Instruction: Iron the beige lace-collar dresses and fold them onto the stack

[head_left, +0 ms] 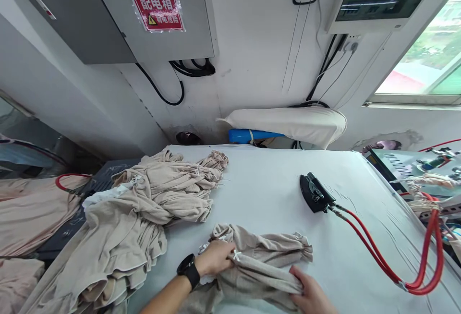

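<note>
A beige garment (pixel 252 275) with gathered cuffs and a small white bow lies at the front of the white padded table (pixel 259 189). My left hand (pixel 215 257), with a black watch on the wrist, grips it near the bow, fingers closed on the fabric. At the right end of a sleeve, my right hand (pixel 309 292) pinches the cloth between thumb and fingers. Another sleeve stretches right above both hands, its cuff loose on the table. Part of the garment runs below the frame's bottom edge.
A heap of beige garments (pixel 154 194) covers the table's left side. A black iron (pixel 315 193) with red hoses (pixel 382 261) rests at the right. Behind stand a padded white board (pixel 288 121) and a blue roll (pixel 252 135). Pinkish cloth (pixel 32 213) lies far left.
</note>
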{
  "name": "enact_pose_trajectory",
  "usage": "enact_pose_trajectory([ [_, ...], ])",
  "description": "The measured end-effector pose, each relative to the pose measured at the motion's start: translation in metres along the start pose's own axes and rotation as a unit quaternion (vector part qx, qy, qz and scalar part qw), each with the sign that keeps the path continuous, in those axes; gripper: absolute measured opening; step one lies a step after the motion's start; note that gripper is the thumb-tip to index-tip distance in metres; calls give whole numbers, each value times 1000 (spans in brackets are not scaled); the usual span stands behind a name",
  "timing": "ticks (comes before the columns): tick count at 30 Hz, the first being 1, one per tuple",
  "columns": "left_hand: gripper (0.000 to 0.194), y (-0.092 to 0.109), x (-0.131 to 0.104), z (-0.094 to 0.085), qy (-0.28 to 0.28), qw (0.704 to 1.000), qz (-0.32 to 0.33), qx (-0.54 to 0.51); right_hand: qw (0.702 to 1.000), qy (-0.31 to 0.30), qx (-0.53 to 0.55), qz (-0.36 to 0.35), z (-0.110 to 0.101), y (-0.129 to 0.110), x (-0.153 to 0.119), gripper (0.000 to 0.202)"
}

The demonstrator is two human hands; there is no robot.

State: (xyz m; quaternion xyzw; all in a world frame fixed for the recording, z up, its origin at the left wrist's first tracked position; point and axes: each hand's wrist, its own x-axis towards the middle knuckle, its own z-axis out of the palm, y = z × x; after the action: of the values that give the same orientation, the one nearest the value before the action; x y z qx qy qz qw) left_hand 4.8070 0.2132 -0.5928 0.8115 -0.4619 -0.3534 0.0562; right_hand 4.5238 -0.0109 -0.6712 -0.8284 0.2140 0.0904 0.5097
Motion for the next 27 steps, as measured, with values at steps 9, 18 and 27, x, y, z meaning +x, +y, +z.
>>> enact_pose_trajectory([
  [9,33,12,64,-3,88,995,-52,18,987,73,-123,70,-80,22,59,48],
  [18,52,-4,44,23,66,991,-81,86,968,-4,-241,71,-55,19,15,32],
  [27,45,-7,57,-10,-4,1000,-15,9,979,28,-201,23,-28,-16,75,14],
])
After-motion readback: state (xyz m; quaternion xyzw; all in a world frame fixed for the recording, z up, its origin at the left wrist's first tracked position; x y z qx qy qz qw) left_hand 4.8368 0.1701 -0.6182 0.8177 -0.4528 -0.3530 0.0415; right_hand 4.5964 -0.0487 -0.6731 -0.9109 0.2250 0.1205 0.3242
